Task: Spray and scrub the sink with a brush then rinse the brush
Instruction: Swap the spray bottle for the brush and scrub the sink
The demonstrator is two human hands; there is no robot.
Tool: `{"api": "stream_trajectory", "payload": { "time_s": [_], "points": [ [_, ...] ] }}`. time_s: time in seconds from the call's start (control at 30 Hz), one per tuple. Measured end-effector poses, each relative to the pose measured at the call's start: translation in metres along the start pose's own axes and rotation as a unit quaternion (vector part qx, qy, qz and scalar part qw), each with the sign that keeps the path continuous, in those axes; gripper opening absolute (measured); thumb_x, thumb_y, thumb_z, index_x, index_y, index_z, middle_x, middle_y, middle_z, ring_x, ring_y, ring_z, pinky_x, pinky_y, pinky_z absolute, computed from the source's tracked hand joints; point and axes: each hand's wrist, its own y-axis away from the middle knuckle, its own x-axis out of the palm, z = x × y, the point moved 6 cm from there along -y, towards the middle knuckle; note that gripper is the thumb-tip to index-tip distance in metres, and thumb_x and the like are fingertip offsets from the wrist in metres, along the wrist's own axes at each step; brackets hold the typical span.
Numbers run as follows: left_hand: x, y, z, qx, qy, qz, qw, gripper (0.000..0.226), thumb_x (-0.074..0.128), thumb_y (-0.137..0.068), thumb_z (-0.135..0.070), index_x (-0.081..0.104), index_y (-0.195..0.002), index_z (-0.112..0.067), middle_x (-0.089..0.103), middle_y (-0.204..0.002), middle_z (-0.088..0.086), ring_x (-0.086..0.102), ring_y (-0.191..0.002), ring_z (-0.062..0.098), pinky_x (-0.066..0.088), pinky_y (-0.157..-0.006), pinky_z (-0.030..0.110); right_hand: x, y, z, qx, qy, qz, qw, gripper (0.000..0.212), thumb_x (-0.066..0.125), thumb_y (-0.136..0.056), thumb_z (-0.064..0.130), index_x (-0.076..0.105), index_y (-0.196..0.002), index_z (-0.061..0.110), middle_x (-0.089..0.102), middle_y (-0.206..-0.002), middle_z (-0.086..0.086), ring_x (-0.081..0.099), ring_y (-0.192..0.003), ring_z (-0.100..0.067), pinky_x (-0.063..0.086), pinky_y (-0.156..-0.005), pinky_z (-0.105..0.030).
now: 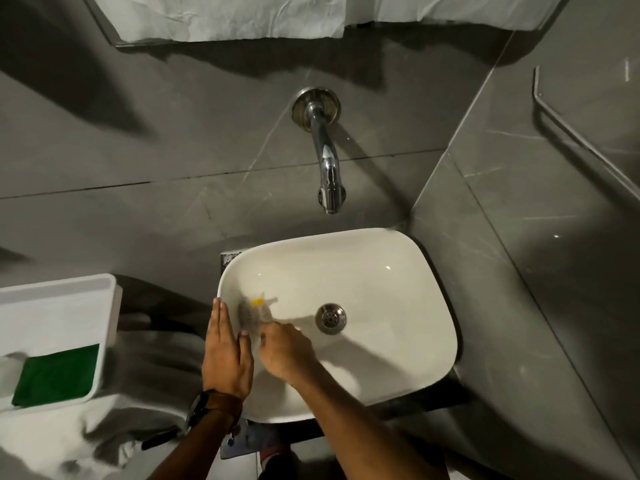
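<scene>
**Scrubbing in hand at the left wall of the basin; rinse not yet begun**

The right hand (284, 348) is seen closed round the handle of a brush (254, 311), whose bristled head is blurred and lies against the inner left wall of the white sink (398, 271). A yellow patch is noted on the brush head; its nature cannot be told. The left hand (225, 351) is laid flat, fingers pressed together and extended, on the left rim of the sink, apparently as a brace. Nothing is held in it.

The step in hand is judged to be the scrubbing. No spray bottle can be identified in view. No water is seen running from the chrome wall tap (327, 168), so the rinse is judged still outstanding.

For the next move, the remaining walls and the floor around the drain (330, 318) would need to be covered, after which the tap would have to be opened and the brush carried beneath the spout. The tap control is not clearly made out.

To the left, a white tray (62, 306) holding a green cloth (57, 375) is noted, well apart from the sink, with pale crumpled fabric below it. The path from brush to spout is found unobstructed.
</scene>
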Motion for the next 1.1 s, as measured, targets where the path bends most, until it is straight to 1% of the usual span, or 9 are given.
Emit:
{"api": "stream_trajectory", "payload": {
  "time_s": [0.1, 0.2, 0.3, 0.5, 0.63, 0.7, 0.83, 0.93, 1.1],
  "points": [
    [-0.001, -0.001, 0.002, 0.002, 0.004, 0.004, 1.0, 0.068, 0.031, -0.095, -0.037, 0.015, -0.156, -0.01, 0.016, -0.165, 0.008, 0.021, -0.149, 0.024, 0.026, -0.115, 0.036, -0.014, 0.022, -0.044, 0.022, 0.079, -0.02, 0.996, 0.045, 0.047, -0.092, 0.022, 0.063, -0.133, 0.031, 0.073, -0.121, -0.012, 0.069, -0.112, -0.036, 0.056, -0.092, -0.043],
    [-0.001, 0.001, 0.002, -0.004, 0.005, -0.002, 1.0, 0.07, 0.029, -0.095, -0.041, 0.016, -0.156, -0.009, 0.016, -0.165, 0.007, 0.022, -0.149, 0.025, 0.027, -0.112, 0.034, -0.056, 0.034, -0.121, 0.167, 0.147, -0.091, 0.971, 0.047, 0.043, -0.101, 0.02, 0.05, -0.147, 0.022, 0.069, -0.129, -0.008, 0.069, -0.114, -0.031, 0.056, -0.092, -0.039],
    [-0.002, 0.0, 0.001, -0.003, -0.002, 0.003, 1.0, 0.068, 0.041, -0.095, -0.027, 0.016, -0.155, -0.008, 0.015, -0.165, 0.007, 0.021, -0.149, 0.024, 0.027, -0.114, 0.034, -0.085, 0.059, -0.152, 0.263, 0.167, -0.096, 0.945, 0.035, 0.047, -0.101, 0.02, 0.061, -0.133, 0.016, 0.071, -0.126, -0.007, 0.069, -0.112, -0.027, 0.056, -0.086, -0.037],
    [-0.004, 0.002, -0.002, -0.017, -0.009, 0.02, 1.0, 0.078, 0.051, -0.088, -0.005, 0.013, -0.156, -0.009, 0.01, -0.166, 0.006, 0.021, -0.149, 0.027, 0.034, -0.113, 0.041, -0.001, 0.09, -0.038, 0.063, 0.082, 0.114, 0.988, 0.037, 0.047, -0.092, 0.024, 0.061, -0.125, 0.019, 0.07, -0.123, -0.013, 0.067, -0.114, -0.036, 0.052, -0.094, -0.043],
    [-0.004, 0.002, 0.002, -0.052, 0.003, 0.011, 0.999, 0.08, 0.05, -0.088, 0.001, 0.012, -0.156, -0.01, 0.011, -0.165, 0.007, 0.047, -0.133, 0.036, 0.056, -0.086, 0.041, -0.005, 0.026, -0.008, 0.005, 0.12, -0.024, 0.993, 0.032, 0.059, -0.091, 0.017, 0.068, -0.121, 0.016, 0.076, -0.102, -0.014, 0.074, -0.094, -0.037, 0.058, -0.079, -0.042],
    [-0.005, 0.003, 0.004, -0.081, 0.008, 0.004, 0.997, 0.078, 0.047, -0.088, 0.004, 0.012, -0.157, -0.013, 0.016, -0.164, 0.008, 0.054, -0.124, 0.038, 0.055, -0.083, 0.044, -0.028, 0.001, -0.045, 0.065, 0.122, -0.069, 0.988, 0.027, 0.066, -0.087, 0.016, 0.073, -0.113, 0.013, 0.075, -0.085, -0.01, 0.074, -0.075, -0.03, 0.054, -0.062, -0.034],
    [-0.008, 0.004, 0.001, -0.104, 0.039, 0.001, 0.994, 0.079, 0.044, -0.088, 0.008, 0.014, -0.157, -0.017, 0.023, -0.162, 0.007, 0.054, -0.124, 0.036, 0.05, -0.095, 0.046, -0.083, 0.012, -0.141, 0.219, 0.07, -0.141, 0.963, 0.036, 0.035, -0.105, 0.019, 0.063, -0.124, 0.009, 0.071, -0.117, -0.016, 0.067, -0.106, -0.035, 0.045, -0.077, -0.036],
    [-0.01, 0.004, 0.001, -0.109, 0.052, -0.005, 0.993, 0.08, 0.044, -0.087, 0.008, 0.014, -0.157, -0.019, 0.025, -0.162, 0.005, 0.053, -0.126, 0.034, 0.049, -0.096, 0.045, -0.089, 0.059, -0.174, 0.286, 0.104, -0.093, 0.948, 0.038, 0.037, -0.102, 0.022, 0.063, -0.128, 0.014, 0.066, -0.132, -0.011, 0.062, -0.123, -0.032, 0.05, -0.098, -0.041],
    [-0.009, 0.005, 0.001, -0.107, 0.05, -0.001, 0.993, 0.082, 0.046, -0.087, 0.009, 0.014, -0.156, -0.021, 0.025, -0.162, 0.005, 0.055, -0.123, 0.034, 0.05, -0.096, 0.046, 0.0, 0.092, -0.052, 0.093, 0.064, 0.12, 0.986, 0.039, 0.046, -0.095, 0.022, 0.057, -0.133, 0.017, 0.067, -0.13, -0.013, 0.064, -0.121, -0.035, 0.052, -0.098, -0.042]
  ]
}}
